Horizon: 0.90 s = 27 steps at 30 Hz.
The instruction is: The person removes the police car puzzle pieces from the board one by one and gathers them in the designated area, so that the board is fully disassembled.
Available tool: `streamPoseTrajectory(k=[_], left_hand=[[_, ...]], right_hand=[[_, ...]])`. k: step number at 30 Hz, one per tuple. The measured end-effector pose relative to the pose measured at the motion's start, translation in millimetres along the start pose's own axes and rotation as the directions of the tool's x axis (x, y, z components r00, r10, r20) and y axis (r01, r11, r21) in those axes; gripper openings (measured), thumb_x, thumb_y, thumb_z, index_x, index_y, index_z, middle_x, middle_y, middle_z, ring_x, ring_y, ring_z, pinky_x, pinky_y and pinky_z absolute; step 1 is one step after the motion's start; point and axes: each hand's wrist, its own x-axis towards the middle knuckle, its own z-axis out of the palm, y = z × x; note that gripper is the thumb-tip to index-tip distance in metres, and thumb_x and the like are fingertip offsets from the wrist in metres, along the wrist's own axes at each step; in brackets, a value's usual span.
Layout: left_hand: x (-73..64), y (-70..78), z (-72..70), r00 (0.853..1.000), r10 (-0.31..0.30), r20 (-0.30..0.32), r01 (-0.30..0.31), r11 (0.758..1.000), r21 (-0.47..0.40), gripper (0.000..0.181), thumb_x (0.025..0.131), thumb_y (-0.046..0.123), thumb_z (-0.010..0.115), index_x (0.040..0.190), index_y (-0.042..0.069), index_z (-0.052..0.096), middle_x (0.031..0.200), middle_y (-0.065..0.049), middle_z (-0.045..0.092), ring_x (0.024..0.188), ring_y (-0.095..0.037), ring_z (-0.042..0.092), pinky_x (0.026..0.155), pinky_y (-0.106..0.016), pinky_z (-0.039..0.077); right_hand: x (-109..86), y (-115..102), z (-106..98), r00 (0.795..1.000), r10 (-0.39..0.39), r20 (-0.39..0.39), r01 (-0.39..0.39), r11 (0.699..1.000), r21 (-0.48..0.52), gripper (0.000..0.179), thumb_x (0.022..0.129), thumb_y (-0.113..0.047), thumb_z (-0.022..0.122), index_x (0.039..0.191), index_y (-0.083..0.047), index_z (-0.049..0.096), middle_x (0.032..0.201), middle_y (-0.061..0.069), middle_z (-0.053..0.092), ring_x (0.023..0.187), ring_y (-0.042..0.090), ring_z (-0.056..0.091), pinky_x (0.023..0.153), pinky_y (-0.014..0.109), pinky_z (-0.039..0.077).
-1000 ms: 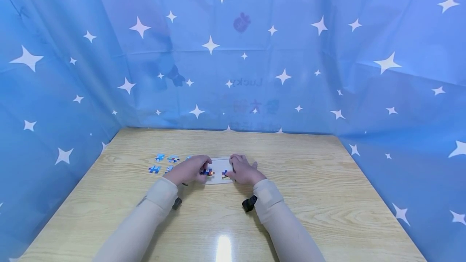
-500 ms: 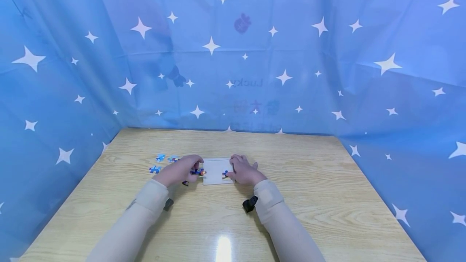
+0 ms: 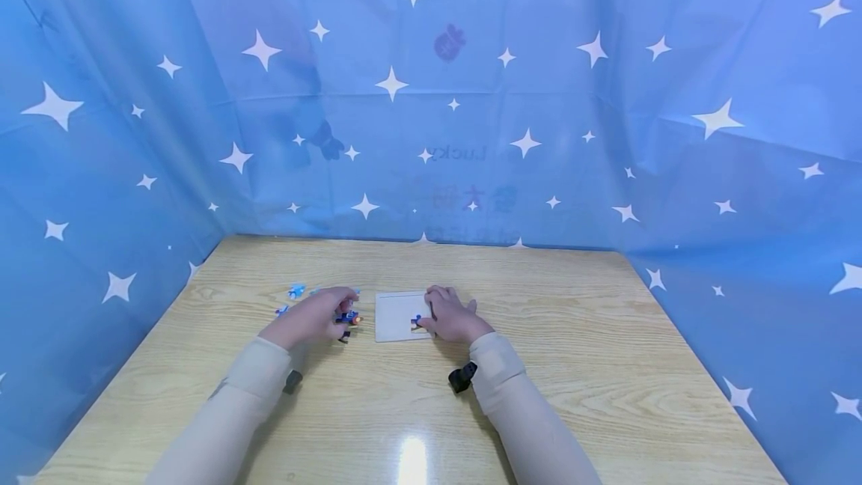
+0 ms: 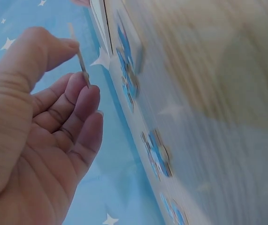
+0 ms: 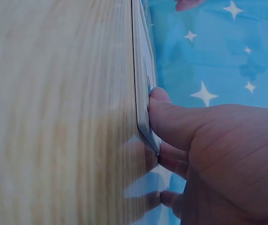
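Note:
My left hand (image 3: 313, 318) pinches a thin puzzle piece (image 4: 81, 61) between thumb and fingertips, held above the table; it shows edge-on in the left wrist view and blue with an orange spot in the head view. To its right lies a white puzzle board (image 3: 396, 314) with a raised rim. My right hand (image 3: 456, 316) grips the board's right end, thumb on top and fingers at the edge. Beside that thumb, a puzzle piece (image 3: 416, 322) sits on the board, partly covered. A dark piece (image 3: 344, 337) lies just below my left hand.
Several loose blue puzzle pieces (image 4: 157, 152) lie on the wooden table (image 3: 606, 365) near my left hand, some hidden behind it in the head view. A blue curtain (image 3: 431, 96) with white stars stands around the table's back and sides.
My left hand has moved left, carrying the puzzle piece from over the board to beside the loose pieces. The right hand stays at the board's right end.

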Motion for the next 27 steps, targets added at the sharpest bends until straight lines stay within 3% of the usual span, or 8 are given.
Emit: streamPoseTrajectory(k=[4, 14, 19, 27], left_hand=[[-4.9, -4.0, -2.3, 0.999, 0.019, -0.03, -0.018, 0.999, 0.032, 0.052, 0.079, -0.004, 0.076, 0.127, -0.01, 0.058, 0.093, -0.002, 0.059, 0.083, -0.016, 0.054, 0.076, -0.032, 0.052], [-17.2, -12.7, -9.8, 0.996, 0.056, -0.071, -0.056, 0.998, 0.0, 0.051, 0.076, -0.007, 0.072, 0.125, -0.01, 0.06, 0.092, -0.002, 0.061, 0.083, -0.017, 0.056, 0.077, -0.033, 0.053], [-20.9, -17.8, -11.6, 0.996, 0.045, -0.072, -0.046, 0.999, -0.008, 0.054, 0.076, -0.007, 0.071, 0.128, -0.01, 0.059, 0.094, -0.002, 0.061, 0.085, -0.017, 0.056, 0.079, -0.035, 0.053], [-29.4, -24.4, -10.5, 0.993, 0.077, -0.095, -0.074, 0.997, 0.036, 0.052, 0.074, -0.006, 0.077, 0.122, -0.013, 0.06, 0.09, -0.001, 0.06, 0.083, -0.015, 0.056, 0.079, -0.035, 0.054]], right_hand=[[1.0, 0, 0, 1.0, -0.002, 0.001, 0.002, 1.0, -0.014, 0.056, 0.105, -0.038, 0.054, 0.152, -0.008, 0.042, 0.164, 0.009, 0.025, 0.153, 0.039, 0.012, 0.109, 0.079, 0.007], [0.4, 0, -1, 1.0, -0.003, 0.0, 0.003, 1.0, -0.01, 0.053, 0.106, -0.038, 0.054, 0.149, -0.009, 0.044, 0.164, 0.007, 0.026, 0.154, 0.037, 0.012, 0.109, 0.079, 0.006], [1.1, 1, 0, 1.0, -0.002, -0.002, 0.002, 1.0, -0.01, 0.052, 0.106, -0.038, 0.054, 0.149, -0.009, 0.044, 0.164, 0.007, 0.025, 0.154, 0.038, 0.012, 0.11, 0.079, 0.005], [0.3, 1, -1, 1.0, -0.011, 0.001, 0.011, 1.0, 0.0, 0.054, 0.106, -0.038, 0.054, 0.149, -0.008, 0.044, 0.164, 0.009, 0.026, 0.153, 0.039, 0.013, 0.109, 0.08, 0.007]])
